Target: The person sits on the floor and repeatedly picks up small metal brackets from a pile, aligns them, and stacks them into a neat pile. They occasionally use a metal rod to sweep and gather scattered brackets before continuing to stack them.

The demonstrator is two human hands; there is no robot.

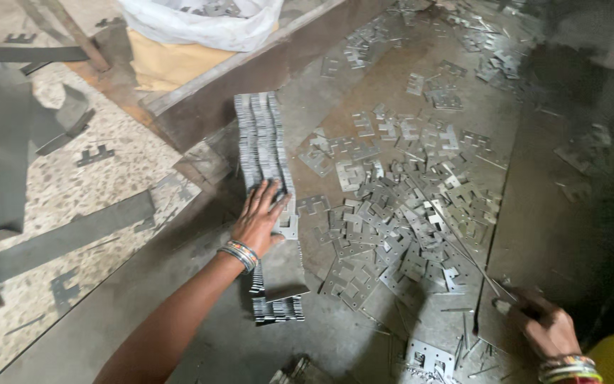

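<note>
The left hand (pixel 261 217) is spread flat on the stacked row of metal plates (pixel 264 142), apparently to keep it aligned. Right of that row, a thin rod (pixel 474 267) is pinched by the right hand (pixel 541 323) beside the loose plates (pixel 399 206).

A white plastic sack (pixel 200 21) is seen on a brown cardboard box (pixel 168 62) at the top, while dark metal strips (pixel 58 242) are scattered over the speckled floor (pixel 58 185).
</note>
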